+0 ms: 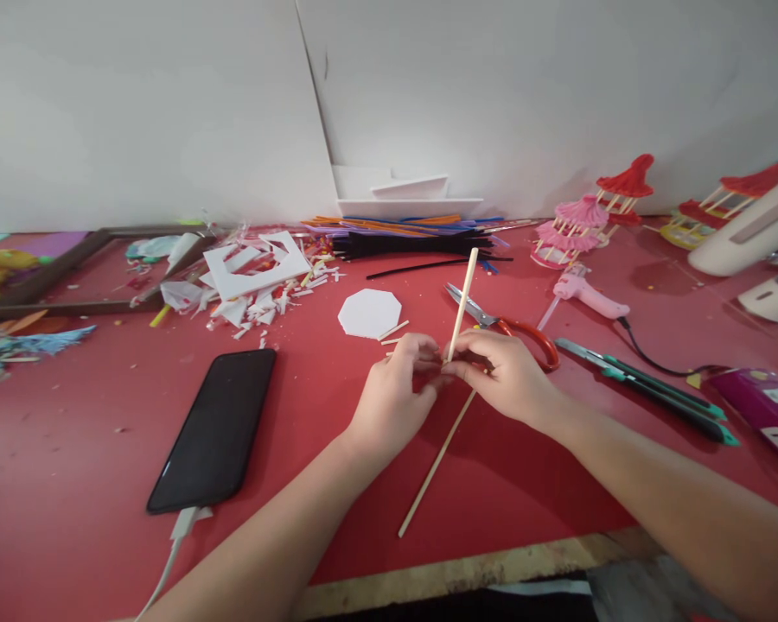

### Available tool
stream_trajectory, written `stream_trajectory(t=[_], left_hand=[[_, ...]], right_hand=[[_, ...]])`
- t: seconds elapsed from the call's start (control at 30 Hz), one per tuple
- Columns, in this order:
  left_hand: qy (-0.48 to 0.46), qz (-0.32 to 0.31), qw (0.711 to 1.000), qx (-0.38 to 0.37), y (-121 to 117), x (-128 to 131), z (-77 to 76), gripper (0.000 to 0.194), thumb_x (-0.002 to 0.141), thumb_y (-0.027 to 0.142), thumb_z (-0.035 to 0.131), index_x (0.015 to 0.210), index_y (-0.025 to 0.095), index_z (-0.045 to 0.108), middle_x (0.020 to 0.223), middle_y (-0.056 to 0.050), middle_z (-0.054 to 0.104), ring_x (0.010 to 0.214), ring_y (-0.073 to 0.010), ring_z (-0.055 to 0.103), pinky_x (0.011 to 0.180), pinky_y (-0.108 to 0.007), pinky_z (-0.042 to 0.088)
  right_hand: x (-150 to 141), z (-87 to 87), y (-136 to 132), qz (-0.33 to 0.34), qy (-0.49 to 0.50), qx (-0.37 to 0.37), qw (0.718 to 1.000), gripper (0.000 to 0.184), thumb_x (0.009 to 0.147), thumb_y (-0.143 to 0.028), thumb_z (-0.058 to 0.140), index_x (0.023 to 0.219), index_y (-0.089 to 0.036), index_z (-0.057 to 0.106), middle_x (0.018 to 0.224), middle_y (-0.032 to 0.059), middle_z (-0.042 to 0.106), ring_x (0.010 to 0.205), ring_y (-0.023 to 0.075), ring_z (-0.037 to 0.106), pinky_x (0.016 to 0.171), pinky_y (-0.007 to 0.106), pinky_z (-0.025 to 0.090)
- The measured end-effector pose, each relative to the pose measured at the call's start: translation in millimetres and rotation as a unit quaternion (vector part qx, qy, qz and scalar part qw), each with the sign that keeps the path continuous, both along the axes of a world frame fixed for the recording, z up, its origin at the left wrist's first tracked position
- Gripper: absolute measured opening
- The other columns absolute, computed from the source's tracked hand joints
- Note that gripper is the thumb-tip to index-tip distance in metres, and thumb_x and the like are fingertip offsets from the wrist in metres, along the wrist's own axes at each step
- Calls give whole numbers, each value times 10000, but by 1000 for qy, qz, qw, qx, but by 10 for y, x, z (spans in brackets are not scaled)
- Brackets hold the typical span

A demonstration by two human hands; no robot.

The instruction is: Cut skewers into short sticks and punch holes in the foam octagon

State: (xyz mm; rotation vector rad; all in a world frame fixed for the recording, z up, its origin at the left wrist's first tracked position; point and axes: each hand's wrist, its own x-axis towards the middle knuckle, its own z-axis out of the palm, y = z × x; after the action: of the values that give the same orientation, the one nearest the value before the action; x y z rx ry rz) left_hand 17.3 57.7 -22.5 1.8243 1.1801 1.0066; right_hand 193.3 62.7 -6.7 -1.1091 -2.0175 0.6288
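Observation:
My left hand (395, 397) and my right hand (502, 371) meet over the red table (91, 449), both pinched on one long thin wooden stick (462, 302). The stick runs from near the table's front edge up between the fingertips and tilts away toward the far side; it looks bent where the fingers grip it. A white octagon cut-out (369, 312) lies just beyond my left hand with short stick pieces (394, 331) beside it. Red-handled scissors (506, 324) lie right behind my right hand.
A black phone (217, 428) on a charging cable lies at left. White paper scraps (252, 276), a pile of coloured pipe cleaners (415, 235), a pink glue gun (587, 295), a green utility knife (648, 389) and small pagoda models (583, 225) ring the area.

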Motion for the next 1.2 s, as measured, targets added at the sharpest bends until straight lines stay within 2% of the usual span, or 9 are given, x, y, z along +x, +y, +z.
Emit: stream_trajectory(t=[0.17,0.33,0.57,0.63,0.7,0.8,0.97,1.07,1.2], left_hand=[[32,37,998,-50,-25,42,39,294,773,137,650,1024,245,541,846,22,752,831,-175,721,790,-314,564],[40,23,998,-37,-16,42,60,281,769,86,626,985,242,537,799,47,757,776,-161,725,745,-279,555],[27,18,999,-4,-29,50,-11,290,770,63,612,977,238,509,792,51,739,771,-144,719,756,-267,546],[11,17,1000,0,-35,53,-37,285,770,73,631,982,231,524,810,38,738,800,-142,720,773,-264,548],[12,17,1000,9,-35,52,-49,219,774,108,654,936,222,559,804,27,730,791,-145,718,762,-260,554],[35,15,999,31,-25,43,-41,108,780,143,667,827,210,597,769,19,716,733,-147,706,718,-258,557],[52,12,997,47,-10,33,-26,74,779,157,671,786,207,617,752,24,717,682,-135,687,654,-239,543],[44,18,998,48,-12,39,-31,77,771,164,682,792,207,623,760,23,724,685,-133,691,655,-236,548],[22,38,998,41,-13,41,-22,106,765,147,682,831,206,623,765,24,725,704,-131,696,689,-239,560]], right_hand=[[-10,10,-12,6,-10,5,1000,47,863,-185,594,863,-212,633,856,26,688,788,155,632,720,278,489],[-24,-6,-38,-17,10,-26,999,30,854,-228,601,839,-208,618,847,36,665,742,150,615,590,246,478],[44,33,3,8,19,-63,998,80,842,-229,583,892,-210,643,888,28,687,763,144,636,656,252,502],[168,79,51,-33,2,-58,998,148,816,-191,550,933,-207,639,901,32,698,763,152,649,673,267,508],[332,124,108,-111,-64,-29,991,183,758,-173,545,918,-199,630,842,37,695,726,169,646,649,284,496],[563,144,175,-205,-256,-10,944,138,690,-265,612,806,-191,604,821,78,672,717,221,631,627,328,464],[693,28,220,-184,-407,-72,892,139,682,-316,629,712,-209,545,759,79,641,636,207,604,581,319,425],[643,-3,222,-188,-387,-6,903,153,684,-298,629,776,-200,557,815,97,632,725,237,615,641,341,456],[399,93,102,-136,-187,86,969,149,761,-192,571,910,-201,575,860,59,624,753,183,613,678,298,475]])
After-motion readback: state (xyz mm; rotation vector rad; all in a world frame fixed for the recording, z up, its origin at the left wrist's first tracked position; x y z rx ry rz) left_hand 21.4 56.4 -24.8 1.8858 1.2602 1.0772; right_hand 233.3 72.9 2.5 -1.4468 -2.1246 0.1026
